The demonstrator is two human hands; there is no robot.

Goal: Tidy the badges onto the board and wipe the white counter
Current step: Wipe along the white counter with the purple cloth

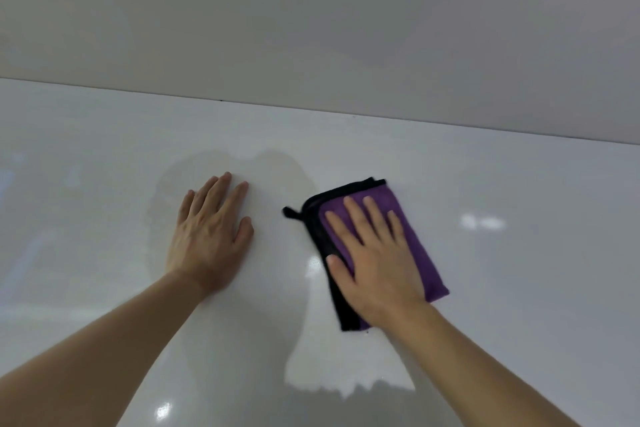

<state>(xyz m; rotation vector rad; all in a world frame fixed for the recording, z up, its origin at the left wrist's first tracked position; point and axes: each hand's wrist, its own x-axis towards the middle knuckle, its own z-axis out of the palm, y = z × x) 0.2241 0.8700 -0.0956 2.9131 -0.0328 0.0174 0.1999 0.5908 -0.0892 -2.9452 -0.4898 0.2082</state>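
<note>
Counter, white, glossy, flat-topped (pixel 104 156): fills the lower two thirds of the head view; its far edge runs on a slant, lower to the right, against a plain pale grey wall (pixel 311 10). Several small bright light reflections show on the surface, one near the lower left and one to the right of the cloth.

Cloth, purple microfibre, folded, with black edging and a small black loop (pixel 420 253): lies flat on the counter, right of centre, the loop sticking out from its upper left corner. Black binding shows along its top and left edges; the purple face is uppermost.

Right hand (pixel 372 263): laid palm-down on the cloth, fingers (pixel 353 215) straight and slightly spread, pointing toward the wall; thumb lies at the cloth's black left edge. Nothing is gripped; the hand presses flat. Bare forearm leads off to the lower right corner.

Left hand (pixel 211 236): rests palm-down directly on the bare counter, to the left of the cloth and apart from it, fingers straight and close together, thumb held out toward the cloth. It holds nothing. Bare forearm leads off to the lower left corner.

Badges and board: not in view.

Reflections: faint, blurred shapes on the gloss around and beyond the left hand; a brighter patch lies on the counter nearer the camera than the cloth.
</note>
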